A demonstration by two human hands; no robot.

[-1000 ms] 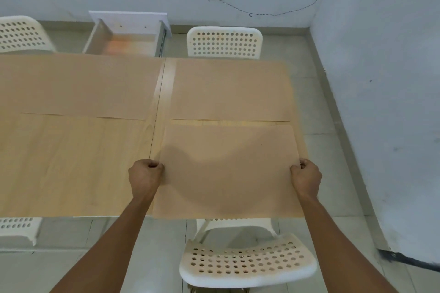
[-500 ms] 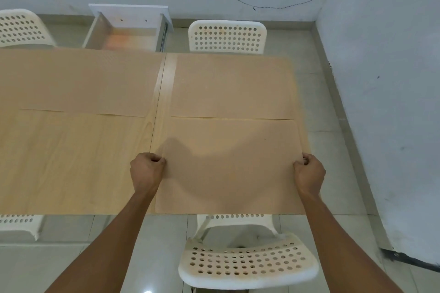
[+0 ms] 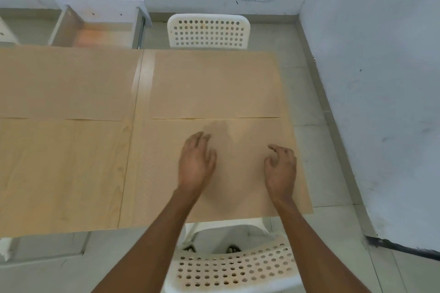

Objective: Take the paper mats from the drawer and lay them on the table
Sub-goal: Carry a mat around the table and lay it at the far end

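Three brown paper mats lie on the light wooden table [image 3: 59,173]. The near right mat [image 3: 240,188] lies flat at the table's front right corner. Behind it lies the far right mat [image 3: 214,85], and the far left mat [image 3: 66,83] covers the back left. My left hand [image 3: 196,162] rests over the near right mat with fingers spread, holding nothing. My right hand [image 3: 281,169] hovers over the same mat near its right side, fingers loosely curled and apart. The white drawer [image 3: 71,24] stands pulled out beyond the table's far edge; its visible bottom is bare.
A white perforated chair [image 3: 207,31] stands at the far side, another chair [image 3: 228,269] right below me at the near edge. Part of a third chair [image 3: 6,31] shows at the far left. A wall [image 3: 381,78] runs close along the right.
Both hands have let go of the near right mat's side edges and moved inward over its middle. The mat now lies flat, butted against the far right mat.
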